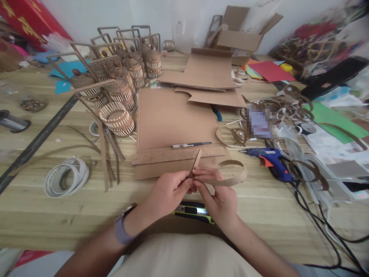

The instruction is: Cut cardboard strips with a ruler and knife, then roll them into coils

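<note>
Both hands meet above the table's front edge, working on one thin cardboard strip (235, 180). My left hand (172, 188) is closed, its thumb and fingers pinching the strip near a short straight end that points up and away. Fingers of my right hand (217, 194) press on the same strip from the other side; the rest of it curls in a loop to the right. Under the hands lies a yellow-and-black utility knife (193, 212), partly covered. Just beyond them a pen (191, 145) rests on a flat cardboard sheet (175, 119).
A blue glue gun (272, 158) with black cables lies at right, near curled strips and papers. Tape rolls (67, 177) sit at left. Several small lantern-like cardboard and stick pieces (119, 90) stand at back left. An open cardboard box (238, 40) is at the back.
</note>
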Demonstrator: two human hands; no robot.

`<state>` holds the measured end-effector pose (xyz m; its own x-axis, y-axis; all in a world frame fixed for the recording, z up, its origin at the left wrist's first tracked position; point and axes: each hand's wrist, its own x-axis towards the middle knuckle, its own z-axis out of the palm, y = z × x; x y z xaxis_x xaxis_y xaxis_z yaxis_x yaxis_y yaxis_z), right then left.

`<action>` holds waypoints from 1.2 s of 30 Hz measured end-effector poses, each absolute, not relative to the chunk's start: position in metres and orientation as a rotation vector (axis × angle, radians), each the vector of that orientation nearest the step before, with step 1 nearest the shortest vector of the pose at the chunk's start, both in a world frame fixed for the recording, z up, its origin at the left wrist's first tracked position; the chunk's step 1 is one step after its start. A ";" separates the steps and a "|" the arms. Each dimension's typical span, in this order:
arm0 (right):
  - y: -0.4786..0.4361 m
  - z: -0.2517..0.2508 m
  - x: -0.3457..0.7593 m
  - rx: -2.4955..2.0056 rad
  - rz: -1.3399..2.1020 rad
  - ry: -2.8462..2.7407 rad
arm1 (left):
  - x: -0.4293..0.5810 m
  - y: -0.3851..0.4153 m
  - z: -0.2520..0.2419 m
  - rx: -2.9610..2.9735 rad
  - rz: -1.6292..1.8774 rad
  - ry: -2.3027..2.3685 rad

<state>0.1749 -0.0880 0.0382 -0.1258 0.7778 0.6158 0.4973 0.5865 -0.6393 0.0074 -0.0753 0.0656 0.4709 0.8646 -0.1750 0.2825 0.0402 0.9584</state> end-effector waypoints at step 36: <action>-0.092 0.034 0.172 -0.879 0.321 -1.813 | 0.013 -0.074 0.074 1.303 0.648 1.141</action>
